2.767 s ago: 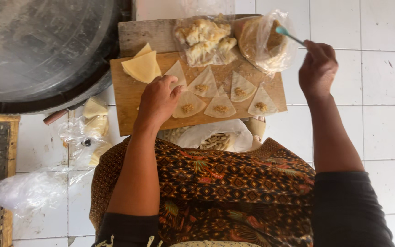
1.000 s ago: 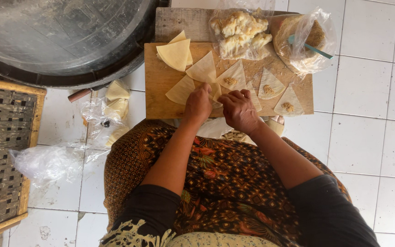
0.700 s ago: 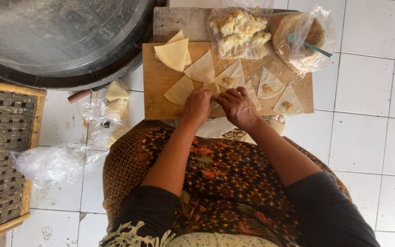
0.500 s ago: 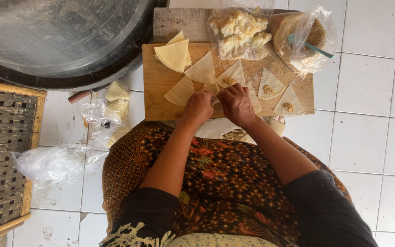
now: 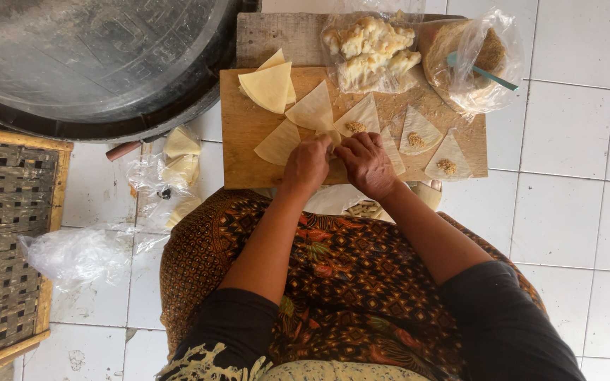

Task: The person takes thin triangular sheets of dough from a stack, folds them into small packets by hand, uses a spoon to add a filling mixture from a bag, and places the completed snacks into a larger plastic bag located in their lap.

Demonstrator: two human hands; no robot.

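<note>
My left hand (image 5: 306, 164) and my right hand (image 5: 366, 162) meet at the front of a wooden cutting board (image 5: 241, 134), both pinching one pale triangular pastry wrapper (image 5: 332, 135) that is mostly hidden under the fingers. Other triangular wrappers lie around it: bare ones (image 5: 277, 144) to the left, and ones with a dab of brown filling (image 5: 420, 132) to the right. A stack of wrappers (image 5: 270, 86) sits at the board's far left corner.
A clear bag of pale lumpy pieces (image 5: 370, 53) and a bagged bowl of filling with a teal-handled spoon (image 5: 471, 62) stand behind the board. A large dark metal pan (image 5: 86, 63) is at the far left, a woven tray (image 5: 5, 240) at the left, crumpled plastic bags (image 5: 157, 183) on white tiles.
My right hand has come down from the filling bowl to the board. Both hands now close together on one wrapper; over the last second they hardly move.
</note>
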